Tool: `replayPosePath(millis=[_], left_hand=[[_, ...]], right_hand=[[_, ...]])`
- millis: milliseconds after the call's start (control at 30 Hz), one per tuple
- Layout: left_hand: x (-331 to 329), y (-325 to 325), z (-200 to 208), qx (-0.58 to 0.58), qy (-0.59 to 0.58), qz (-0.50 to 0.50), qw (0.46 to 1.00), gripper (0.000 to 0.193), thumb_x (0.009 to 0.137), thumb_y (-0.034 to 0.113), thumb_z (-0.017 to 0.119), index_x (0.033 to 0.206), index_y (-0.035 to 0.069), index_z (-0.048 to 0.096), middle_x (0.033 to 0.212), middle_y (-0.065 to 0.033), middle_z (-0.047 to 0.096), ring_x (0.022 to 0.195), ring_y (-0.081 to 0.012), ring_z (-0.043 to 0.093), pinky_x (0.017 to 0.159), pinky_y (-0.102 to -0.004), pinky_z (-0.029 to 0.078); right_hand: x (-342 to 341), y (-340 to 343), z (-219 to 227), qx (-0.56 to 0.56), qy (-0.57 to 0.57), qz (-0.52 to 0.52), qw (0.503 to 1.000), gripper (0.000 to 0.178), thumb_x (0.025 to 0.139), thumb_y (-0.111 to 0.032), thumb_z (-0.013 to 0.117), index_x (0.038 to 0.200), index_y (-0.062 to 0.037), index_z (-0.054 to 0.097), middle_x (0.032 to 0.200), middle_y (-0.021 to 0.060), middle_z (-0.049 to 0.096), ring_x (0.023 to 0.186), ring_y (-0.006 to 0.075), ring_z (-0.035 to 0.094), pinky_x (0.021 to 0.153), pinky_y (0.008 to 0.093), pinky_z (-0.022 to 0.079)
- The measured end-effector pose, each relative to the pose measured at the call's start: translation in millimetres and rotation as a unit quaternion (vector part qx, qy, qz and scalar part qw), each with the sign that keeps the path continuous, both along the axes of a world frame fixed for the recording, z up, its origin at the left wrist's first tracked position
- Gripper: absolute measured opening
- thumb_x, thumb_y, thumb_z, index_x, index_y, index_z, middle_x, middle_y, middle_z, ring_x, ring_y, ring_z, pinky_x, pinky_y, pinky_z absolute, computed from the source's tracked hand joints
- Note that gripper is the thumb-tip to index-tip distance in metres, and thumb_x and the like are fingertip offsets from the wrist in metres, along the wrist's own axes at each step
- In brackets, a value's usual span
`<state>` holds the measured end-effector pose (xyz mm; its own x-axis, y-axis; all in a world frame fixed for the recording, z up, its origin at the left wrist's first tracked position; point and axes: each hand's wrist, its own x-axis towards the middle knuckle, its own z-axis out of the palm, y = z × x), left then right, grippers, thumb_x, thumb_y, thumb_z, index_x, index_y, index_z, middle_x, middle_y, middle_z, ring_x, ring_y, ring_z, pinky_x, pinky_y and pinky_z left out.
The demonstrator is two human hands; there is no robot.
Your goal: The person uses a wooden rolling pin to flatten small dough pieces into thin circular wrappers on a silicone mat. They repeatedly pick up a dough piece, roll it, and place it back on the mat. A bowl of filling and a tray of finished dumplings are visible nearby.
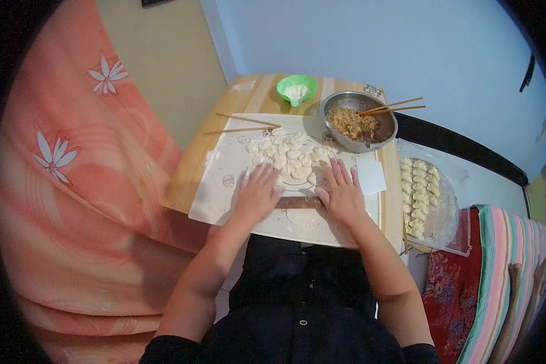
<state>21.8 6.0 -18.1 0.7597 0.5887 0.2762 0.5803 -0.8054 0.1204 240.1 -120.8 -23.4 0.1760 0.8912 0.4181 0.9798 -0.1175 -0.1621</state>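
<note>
A heap of small white dough pieces point(290, 153) lies on a pale floured mat point(215, 182) in front of me. My left hand point(258, 189) is on the left side of the heap, palm down, fingers stretched forward. On the other side my right hand point(343, 191) lies the same way, its fingers spread beside the dough. Between the two hands, near the mat's front, rests a brown wooden rolling pin point(299, 203). Its ends run up to the hands, and whether the palms press on them is hidden. Neither hand is wrapped around anything.
A metal bowl point(390, 134) of brown filling with chopsticks point(400, 107) stands at the back right, a green bowl point(296, 84) of flour behind. More chopsticks point(239, 129) lie back left. Right of the table point(179, 182), a clear tray point(461, 233) holds rows of dumplings point(418, 193).
</note>
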Motion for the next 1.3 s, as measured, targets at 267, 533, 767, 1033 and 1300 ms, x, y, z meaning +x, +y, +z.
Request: replayPosePath(millis=[267, 533, 767, 1033, 1300], left_hand=[[-53.6, -72.1, 7.1, -0.006, 0.049, -0.058, 0.997, 0.061, 0.093, 0.039, 0.058, 0.144, 0.008, 0.044, 0.152, -0.0114, 0.040, 0.143, -0.0296, 0.032, 0.115, -0.0516, 0.024], [-5.8, 1.5, -9.2, -0.048, -0.036, 0.030, 0.998, 0.054, 0.099, 0.038, 0.046, 0.144, 0.007, 0.044, 0.155, -0.0106, 0.034, 0.145, -0.0263, 0.028, 0.118, -0.0505, 0.018], [-6.2, -15.4, 4.9, -0.309, -0.048, -0.199, 0.929, 0.045, 0.102, 0.034, 0.044, 0.134, 0.005, 0.056, 0.149, -0.0122, 0.043, 0.140, -0.0272, 0.037, 0.116, -0.0387, 0.027], [-13.2, -33.8, 15.5, -0.142, 0.015, -0.100, 0.985, 0.040, 0.096, 0.033, 0.053, 0.125, 0.007, 0.061, 0.132, -0.0112, 0.057, 0.124, -0.0299, 0.051, 0.104, -0.0432, 0.038], [-28.9, -33.4, 8.9, -0.082, -0.004, -0.058, 0.995, 0.047, 0.098, 0.037, 0.048, 0.137, 0.010, 0.054, 0.143, -0.0114, 0.050, 0.135, -0.0290, 0.043, 0.112, -0.0433, 0.032]], right_hand=[[-43.3, -96.8, 2.2, -0.082, 0.023, 0.040, 0.996, 0.078, 0.088, -0.043, 0.062, 0.142, 0.0075, 0.037, 0.153, 0.0255, 0.030, 0.143, 0.0406, 0.027, 0.115, 0.0555, 0.021], [-2.3, -14.3, -7.5, -0.070, -0.004, -0.034, 0.997, 0.068, 0.090, -0.038, 0.061, 0.141, 0.0019, 0.042, 0.153, 0.0170, 0.036, 0.145, 0.0323, 0.028, 0.116, 0.0521, 0.022], [-26.9, -72.0, 10.3, -0.028, 0.023, 0.084, 0.996, 0.039, 0.078, -0.013, 0.069, 0.114, -0.0037, 0.058, 0.125, 0.0112, 0.057, 0.123, 0.0299, 0.051, 0.109, 0.0495, 0.035], [-39.3, -79.5, 5.9, -0.039, 0.044, 0.060, 0.996, 0.043, 0.080, -0.016, 0.071, 0.118, -0.0023, 0.056, 0.128, 0.0132, 0.058, 0.128, 0.0311, 0.049, 0.109, 0.0489, 0.035], [-42.4, -61.4, -2.5, -0.009, 0.004, 0.069, 0.998, 0.041, 0.087, -0.021, 0.061, 0.119, 0.0028, 0.053, 0.129, 0.0205, 0.055, 0.126, 0.0360, 0.048, 0.106, 0.0488, 0.036]])
